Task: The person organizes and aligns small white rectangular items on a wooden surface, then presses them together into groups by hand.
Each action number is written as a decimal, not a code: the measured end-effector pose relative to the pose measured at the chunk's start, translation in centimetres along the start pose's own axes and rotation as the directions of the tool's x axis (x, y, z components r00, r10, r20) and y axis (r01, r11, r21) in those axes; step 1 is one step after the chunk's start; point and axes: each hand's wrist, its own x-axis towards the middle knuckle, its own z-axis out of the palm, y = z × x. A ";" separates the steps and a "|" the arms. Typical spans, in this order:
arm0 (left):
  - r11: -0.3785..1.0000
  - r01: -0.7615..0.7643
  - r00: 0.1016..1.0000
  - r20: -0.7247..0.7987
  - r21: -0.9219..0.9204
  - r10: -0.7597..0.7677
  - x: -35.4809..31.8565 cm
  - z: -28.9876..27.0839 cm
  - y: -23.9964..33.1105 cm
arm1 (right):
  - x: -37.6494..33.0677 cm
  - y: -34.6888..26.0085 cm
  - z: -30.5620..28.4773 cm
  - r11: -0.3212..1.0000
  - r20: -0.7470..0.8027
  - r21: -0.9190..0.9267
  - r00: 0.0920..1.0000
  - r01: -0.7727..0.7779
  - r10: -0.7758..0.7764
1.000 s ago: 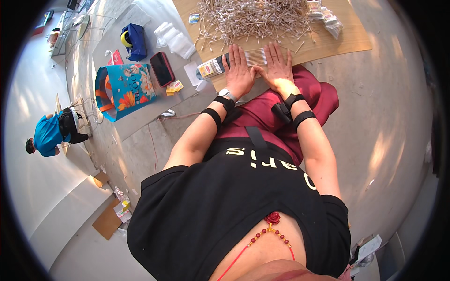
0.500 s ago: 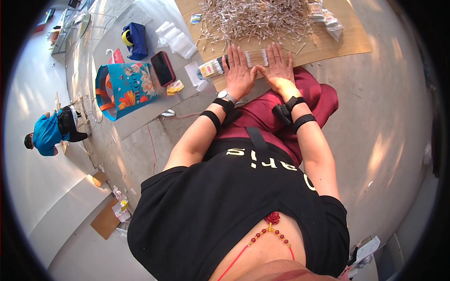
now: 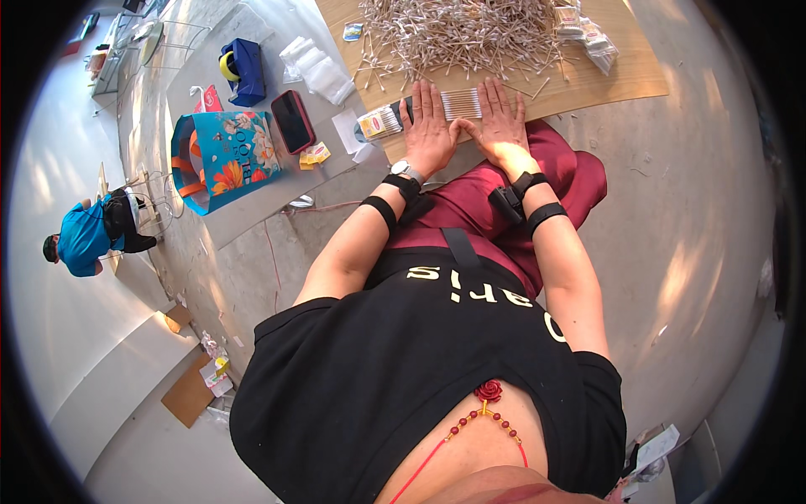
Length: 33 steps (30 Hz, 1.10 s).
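A flat row of cotton swabs (image 3: 461, 105) lies side by side at the near edge of the wooden table. My left hand (image 3: 429, 126) rests flat along the row's left end, fingers stretched forward. Flat against the right end lies my right hand (image 3: 501, 124), its fingers also straight. The two thumbs meet just below the row. Beyond my fingertips spreads a large loose heap of cotton swabs (image 3: 462, 38). Left of my left hand is a clear pack of swabs with a yellow label (image 3: 375, 124), beside a dark object partly hidden by that hand.
More packed swabs (image 3: 598, 49) lie at the table's right. On the left surface are a phone (image 3: 293, 123), a blue tape dispenser (image 3: 245, 72), clear plastic bags (image 3: 317, 70), yellow cards (image 3: 315, 154) and a floral bag (image 3: 231, 158). A person in blue (image 3: 88, 235) is farther left.
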 end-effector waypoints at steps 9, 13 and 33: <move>0.995 -0.097 0.995 -0.031 0.036 0.098 0.5 -0.5 0.6 | 0.3 -0.4 -0.8 0.988 -0.061 -0.027 0.986 0.153 -0.155; 0.994 -0.111 0.993 -0.048 0.011 0.112 0.6 -0.2 0.5 | 0.4 -0.3 -0.3 0.982 -0.107 0.025 0.977 0.189 -0.185; 0.999 -0.044 0.999 -0.009 -0.009 0.044 0.6 0.7 0.8 | 0.0 -0.2 0.0 0.975 -0.089 0.103 0.978 0.198 -0.189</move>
